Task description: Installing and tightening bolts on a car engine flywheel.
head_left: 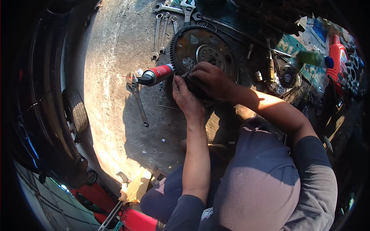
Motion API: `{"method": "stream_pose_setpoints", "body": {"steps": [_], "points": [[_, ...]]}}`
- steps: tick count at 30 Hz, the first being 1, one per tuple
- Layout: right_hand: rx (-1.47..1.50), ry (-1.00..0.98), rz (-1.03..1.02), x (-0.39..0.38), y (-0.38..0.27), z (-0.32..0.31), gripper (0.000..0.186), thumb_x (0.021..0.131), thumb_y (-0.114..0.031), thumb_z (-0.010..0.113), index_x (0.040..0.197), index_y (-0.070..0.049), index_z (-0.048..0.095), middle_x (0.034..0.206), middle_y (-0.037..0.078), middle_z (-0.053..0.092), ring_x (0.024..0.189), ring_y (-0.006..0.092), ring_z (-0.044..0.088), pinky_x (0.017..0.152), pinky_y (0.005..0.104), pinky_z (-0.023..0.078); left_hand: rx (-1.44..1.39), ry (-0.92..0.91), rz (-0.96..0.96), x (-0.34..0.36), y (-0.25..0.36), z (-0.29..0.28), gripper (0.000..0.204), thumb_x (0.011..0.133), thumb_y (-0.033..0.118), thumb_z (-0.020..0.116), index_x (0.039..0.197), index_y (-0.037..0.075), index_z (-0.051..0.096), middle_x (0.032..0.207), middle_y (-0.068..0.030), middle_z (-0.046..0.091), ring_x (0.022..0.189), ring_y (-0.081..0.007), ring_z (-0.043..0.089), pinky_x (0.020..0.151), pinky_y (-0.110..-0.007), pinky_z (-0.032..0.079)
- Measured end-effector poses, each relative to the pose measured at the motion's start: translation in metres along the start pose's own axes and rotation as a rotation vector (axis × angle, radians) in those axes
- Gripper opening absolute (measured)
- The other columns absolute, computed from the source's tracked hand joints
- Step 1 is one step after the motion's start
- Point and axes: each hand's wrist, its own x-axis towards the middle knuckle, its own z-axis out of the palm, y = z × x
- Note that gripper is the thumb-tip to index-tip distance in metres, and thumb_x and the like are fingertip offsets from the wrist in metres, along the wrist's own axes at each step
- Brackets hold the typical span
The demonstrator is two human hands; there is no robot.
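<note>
Close together in the middle, my two hands are closed on a dark object [197, 87] whose kind I cannot make out in the shade. My left hand [186, 96] grips its near left side, thumb up. My right hand [212, 79] is bent over its top, with the fingertips partly hidden. Just beyond them lies a toothed flywheel plate [185, 45], brownish with round holes, partly covered by my right hand. Beside my left hand is a red spray can [161, 72] with a black nozzle and a thin red straw pointing left.
An adjustable wrench [138, 101] lies left on the concrete. Several combination wrenches [157, 36] and another adjustable wrench [187, 9] lie at the far side. To the right are a screwdriver [271, 63], a green bottle [311, 57] and a red bottle [337, 56]. A dark car [46, 92] stands far left.
</note>
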Motion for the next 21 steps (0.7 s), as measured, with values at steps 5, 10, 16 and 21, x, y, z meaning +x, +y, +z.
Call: {"method": "stream_pose_setpoints", "body": {"steps": [5, 10, 16, 21], "points": [[0.003, 0.008, -0.010, 0.002, -0.007, -0.004, 0.018, 0.085, -0.004, 0.071, 0.102, -0.001, 0.065, 0.105, 0.015, 0.065, 0.096, 0.0357, 0.067, 0.082, 0.0421, 0.054, -0.020, -0.012, -0.024, -0.006, 0.001, 0.004, 0.040, 0.112, 0.031, 0.042, 0.135, -0.001, 0.051, 0.127, -0.0146, 0.062, 0.117, -0.0239, 0.063, 0.102, -0.039, 0.052], [-0.002, 0.038, -0.050, -0.026, 0.005, -0.011, 0.018, 0.082, -0.005, 0.070, 0.099, -0.002, 0.064, 0.097, 0.015, 0.062, 0.092, 0.0356, 0.063, 0.078, 0.0432, 0.052, -0.070, 0.052, 0.017, -0.005, 0.005, 0.017, 0.039, 0.112, 0.034, 0.043, 0.125, -0.001, 0.057, 0.116, -0.0094, 0.064, 0.104, -0.0170, 0.064, 0.091, -0.033, 0.052], [0.015, 0.091, -0.032, -0.004, -0.013, 0.001, 0.019, 0.081, -0.004, 0.071, 0.099, -0.002, 0.064, 0.098, 0.015, 0.063, 0.093, 0.0362, 0.064, 0.079, 0.0430, 0.053, -0.014, -0.022, 0.012, -0.001, -0.001, 0.001, 0.039, 0.112, 0.033, 0.043, 0.126, -0.001, 0.059, 0.118, -0.0106, 0.064, 0.107, -0.0171, 0.063, 0.094, -0.033, 0.052], [0.006, 0.058, -0.115, -0.023, 0.002, -0.021, 0.022, 0.082, -0.006, 0.072, 0.102, -0.002, 0.065, 0.099, 0.014, 0.063, 0.095, 0.0358, 0.064, 0.079, 0.0430, 0.053, -0.043, 0.007, 0.021, -0.008, 0.006, 0.022, 0.039, 0.112, 0.032, 0.044, 0.127, -0.001, 0.058, 0.119, -0.0113, 0.065, 0.108, -0.0182, 0.064, 0.096, -0.033, 0.052]]}}
